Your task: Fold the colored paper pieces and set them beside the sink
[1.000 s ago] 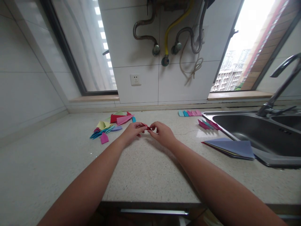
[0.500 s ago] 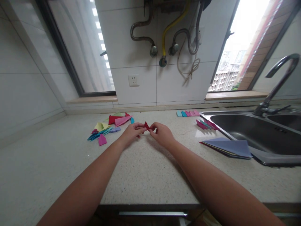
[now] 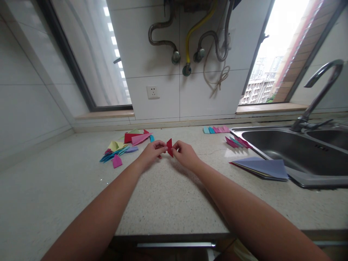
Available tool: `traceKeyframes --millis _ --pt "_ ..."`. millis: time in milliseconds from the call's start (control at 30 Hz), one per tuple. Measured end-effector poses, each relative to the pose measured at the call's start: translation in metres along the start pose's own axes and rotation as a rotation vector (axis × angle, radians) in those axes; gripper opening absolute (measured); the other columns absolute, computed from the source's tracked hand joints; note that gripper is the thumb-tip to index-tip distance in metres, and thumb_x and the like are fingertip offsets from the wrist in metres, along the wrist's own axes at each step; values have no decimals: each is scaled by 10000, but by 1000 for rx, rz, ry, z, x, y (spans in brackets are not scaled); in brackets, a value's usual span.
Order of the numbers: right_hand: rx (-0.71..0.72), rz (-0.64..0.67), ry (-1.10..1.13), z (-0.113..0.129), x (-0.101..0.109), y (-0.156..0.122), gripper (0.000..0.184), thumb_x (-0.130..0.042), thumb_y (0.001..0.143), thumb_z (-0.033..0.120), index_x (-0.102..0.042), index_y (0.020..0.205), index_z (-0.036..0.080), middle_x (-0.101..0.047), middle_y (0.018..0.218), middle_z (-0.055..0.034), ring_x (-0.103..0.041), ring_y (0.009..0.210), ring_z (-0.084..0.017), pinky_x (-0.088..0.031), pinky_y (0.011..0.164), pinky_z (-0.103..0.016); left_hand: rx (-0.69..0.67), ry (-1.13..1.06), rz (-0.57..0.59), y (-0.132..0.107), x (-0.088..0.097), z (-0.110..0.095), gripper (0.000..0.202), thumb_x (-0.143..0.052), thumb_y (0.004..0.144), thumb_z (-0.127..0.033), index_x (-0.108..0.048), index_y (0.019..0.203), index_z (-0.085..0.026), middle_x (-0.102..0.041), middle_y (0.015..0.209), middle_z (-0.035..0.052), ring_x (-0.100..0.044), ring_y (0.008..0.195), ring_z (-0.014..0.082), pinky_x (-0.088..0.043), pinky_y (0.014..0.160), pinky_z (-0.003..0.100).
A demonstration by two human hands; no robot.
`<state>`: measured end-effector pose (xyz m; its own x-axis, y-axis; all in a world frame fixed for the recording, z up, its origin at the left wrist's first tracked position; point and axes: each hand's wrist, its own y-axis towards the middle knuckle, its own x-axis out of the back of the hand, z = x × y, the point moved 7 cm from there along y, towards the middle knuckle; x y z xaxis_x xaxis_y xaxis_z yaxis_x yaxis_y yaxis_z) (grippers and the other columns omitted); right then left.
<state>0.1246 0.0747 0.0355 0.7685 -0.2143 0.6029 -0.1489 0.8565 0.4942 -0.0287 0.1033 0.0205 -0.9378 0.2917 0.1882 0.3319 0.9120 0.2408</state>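
A small folded piece of red paper (image 3: 169, 147) is pinched between my two hands, a little above the counter. My left hand (image 3: 152, 151) grips its left edge with thumb and fingers. On the other side, my right hand (image 3: 185, 153) has its thumb and fingertips closed on the right edge. The paper stands upright with pointed ends at top and bottom. Left of my hands lies a pile of folded papers, among them a pink folded paper (image 3: 117, 161), a yellow one (image 3: 116, 145) and a red one (image 3: 133, 137).
Folded pink and blue papers (image 3: 220, 129) lie in a row by the wall, with a pink and teal cluster (image 3: 237, 142) nearer the sink (image 3: 272, 145). A stack of folded paper planes (image 3: 261, 168) rests against the sink's edge. The faucet (image 3: 320, 94) rises at right.
The red paper has turned in my fingers and shows a taller, wider face, its lower point now visible. Both hands stay in nearly the same place; the view has shifted slightly.
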Motion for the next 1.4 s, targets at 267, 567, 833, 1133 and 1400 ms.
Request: traceKeyframes --millis 267,567,833,1133,1400 --pt "17 -9 -8 3 3 1 130 -545 880 251 -604 783 188 -684 789 -39 -564 694 -143 -364 646 -264 -12 1 39 -2 -4 -2 308 -692 768 -439 -658 930 -178 -668 898 64 -618 796 167 -459 566 232" --pt "-5 -14 79 1 3 3 123 -554 859 252 -584 756 193 -661 722 -16 -555 656 -135 -376 624 -254 5 -3 12 0 -5 -1 319 -709 746 -444 -634 925 -191 -669 832 42 -612 721 151 -424 519 221" --pt "36 -40 61 3 3 2 124 -552 850 248 -558 735 200 -633 701 4 -538 648 -129 -364 616 -242 -52 24 31 0 -10 -9 282 -705 755 -384 -615 936 -188 -627 710 7 -572 574 118 -357 459 212" --pt "11 -59 69 6 1 -1 132 -547 856 249 -569 736 197 -639 699 3 -529 630 -124 -344 604 -242 -71 69 -33 2 -10 -11 270 -719 734 -382 -632 876 -169 -630 747 15 -515 531 94 -361 470 226" --pt "-45 -30 108 2 -1 0 126 -552 841 241 -576 730 185 -652 727 -8 -529 641 -124 -351 617 -249 54 99 4 2 -8 2 273 -704 738 -384 -687 844 -133 -639 758 39 -523 617 110 -375 518 226"
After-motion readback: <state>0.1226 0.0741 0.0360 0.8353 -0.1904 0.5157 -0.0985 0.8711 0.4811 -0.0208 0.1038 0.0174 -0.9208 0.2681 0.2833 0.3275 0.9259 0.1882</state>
